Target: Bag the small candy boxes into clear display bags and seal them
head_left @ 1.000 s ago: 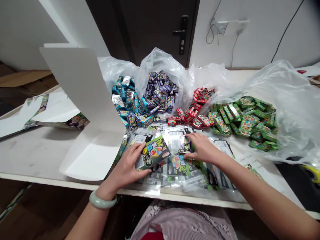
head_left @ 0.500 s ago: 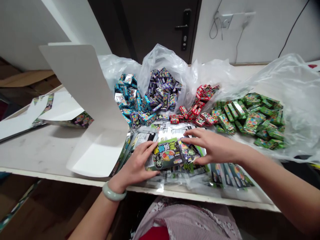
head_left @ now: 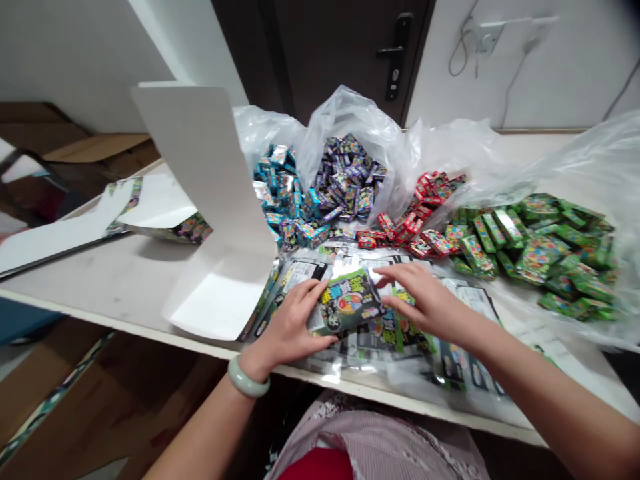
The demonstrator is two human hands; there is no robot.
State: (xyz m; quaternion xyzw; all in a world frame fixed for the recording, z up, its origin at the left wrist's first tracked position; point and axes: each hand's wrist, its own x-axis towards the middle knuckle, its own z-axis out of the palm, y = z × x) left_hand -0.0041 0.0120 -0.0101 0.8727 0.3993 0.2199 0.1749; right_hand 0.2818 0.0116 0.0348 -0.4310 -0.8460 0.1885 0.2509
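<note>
A green printed packet [head_left: 347, 301] with a round, multicoloured picture on its face sits tilted between the hands, just above a spread of other foil packets [head_left: 300, 277] near the table's [head_left: 100, 273] front edge. The left hand [head_left: 287, 327] curves around the packet's lower left side, and the right hand's [head_left: 430, 310] fingertips [head_left: 387, 299] grip its upper right edge. Behind them, small green boxes [head_left: 540, 260] lie heaped on clear plastic [head_left: 595, 173].

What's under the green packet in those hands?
Around the green packet, more shiny packets show; directly beneath it is covered, also by the left hand and right hand.
</note>
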